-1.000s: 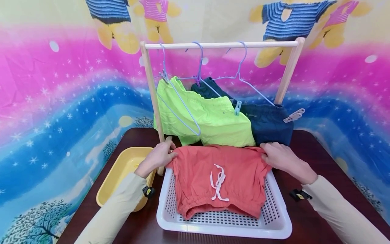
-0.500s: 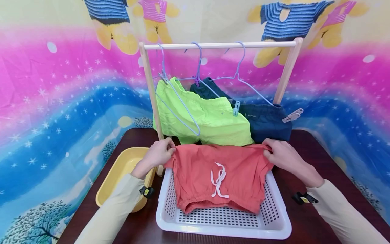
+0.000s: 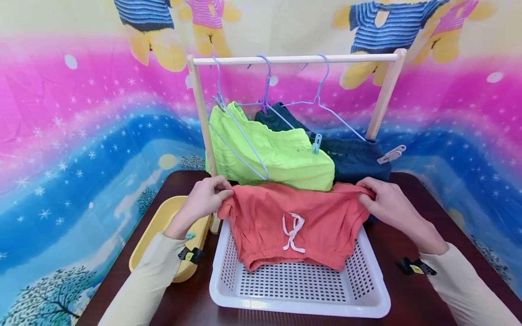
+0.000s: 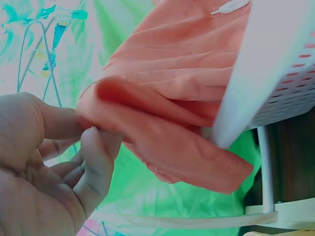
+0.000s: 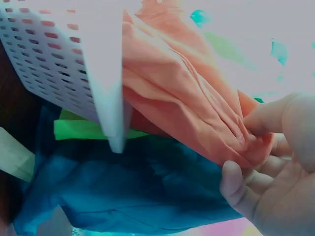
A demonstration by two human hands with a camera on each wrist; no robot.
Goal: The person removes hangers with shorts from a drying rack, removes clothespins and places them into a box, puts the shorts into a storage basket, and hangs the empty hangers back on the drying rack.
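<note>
Coral-red shorts point(image 3: 261, 222) with a white drawstring are stretched between both hands above a white perforated basket point(image 3: 302, 308). The waistband hangs toward the near side, lower than the leg ends. My left hand point(image 3: 204, 197) pinches the far left corner of the shorts, as the left wrist view shows with the cloth point(image 4: 167, 142) between thumb and fingers. At the far right corner, my right hand point(image 3: 389, 206) pinches the other leg end; in the right wrist view the cloth point(image 5: 182, 93) bunches at the fingertips. The basket's perforated floor shows below the waistband.
Behind stands a wooden rack point(image 3: 293, 59) with several blue-purple hangers point(image 3: 322, 90). Lime-green shorts point(image 3: 277, 156) and navy shorts point(image 3: 355, 158) hang there, with a blue clothespin point(image 3: 316, 144) and a pale clothespin point(image 3: 391, 154). A yellow tray point(image 3: 151, 231) sits left on the dark table point(image 3: 408, 294).
Both hands have risen slightly and moved a little farther apart, lifting and stretching the red shorts. The waistband has come up from the basket's floor, baring more of it.
</note>
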